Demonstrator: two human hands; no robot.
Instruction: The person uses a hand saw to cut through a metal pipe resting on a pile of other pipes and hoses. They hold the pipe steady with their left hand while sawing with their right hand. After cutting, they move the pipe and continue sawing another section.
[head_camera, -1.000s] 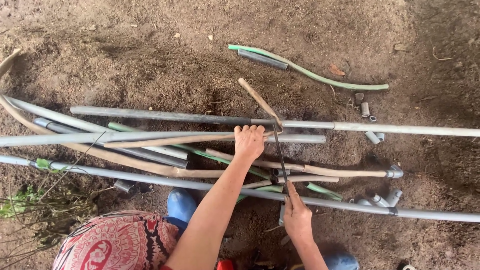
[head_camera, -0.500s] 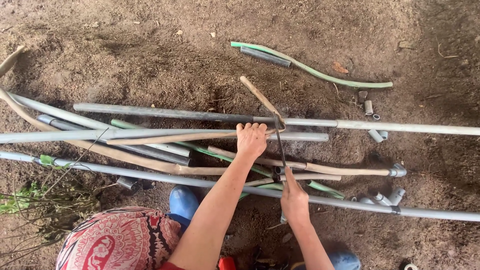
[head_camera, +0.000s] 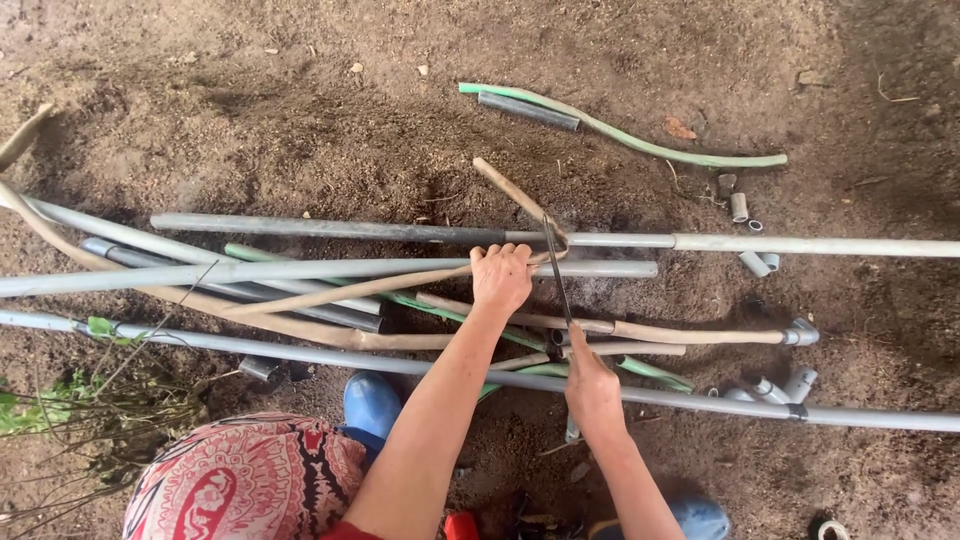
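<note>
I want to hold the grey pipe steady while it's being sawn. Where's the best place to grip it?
Grip the grey pipe from above, just beside the saw blade, where the left hand already presses it. It lies flat across other pipes, so its top is exposed.

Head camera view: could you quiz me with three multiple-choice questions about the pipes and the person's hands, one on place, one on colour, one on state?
1. Where does the curved green hose lie?
A. Beyond the pipe pile, apart from it
B. Under the boot
C. In the left hand

2. What colour is the boot?
A. Yellow
B. Blue
C. White

3. What is the left hand doing?
A. Hanging free
B. Holding a cup
C. Pressing down on a grey pipe

Answers: 1 A, it lies alone on the soil at the top; 2 B, the toe is blue; 3 C, its fingers curl over the pipe while the right hand grips a thin saw blade.
</note>
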